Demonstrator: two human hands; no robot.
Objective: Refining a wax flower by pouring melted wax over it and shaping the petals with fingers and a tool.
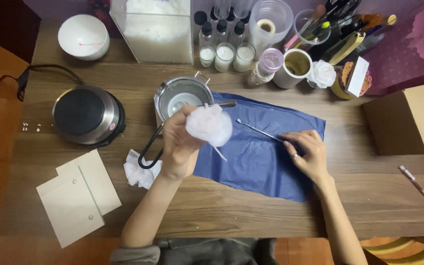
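Note:
My left hand [178,143] holds a pale pink rose-shaped wax piece [210,125] with a thin wick hanging from it, just in front of a steel melting pot [183,95] with a black handle. My right hand [308,152] rests on a blue cloth [256,157], fingers on the end of a thin metal tool [258,130] that lies on the cloth. A second metal tool lies across the pot's rim.
A round electric hot plate [87,116] sits at left with a white bowl [83,36] behind it. Crumpled tissue [139,172] and beige cards [78,195] lie near the front. Jars, bottles and small candles [225,56] line the back; a cardboard box [410,119] stands at right.

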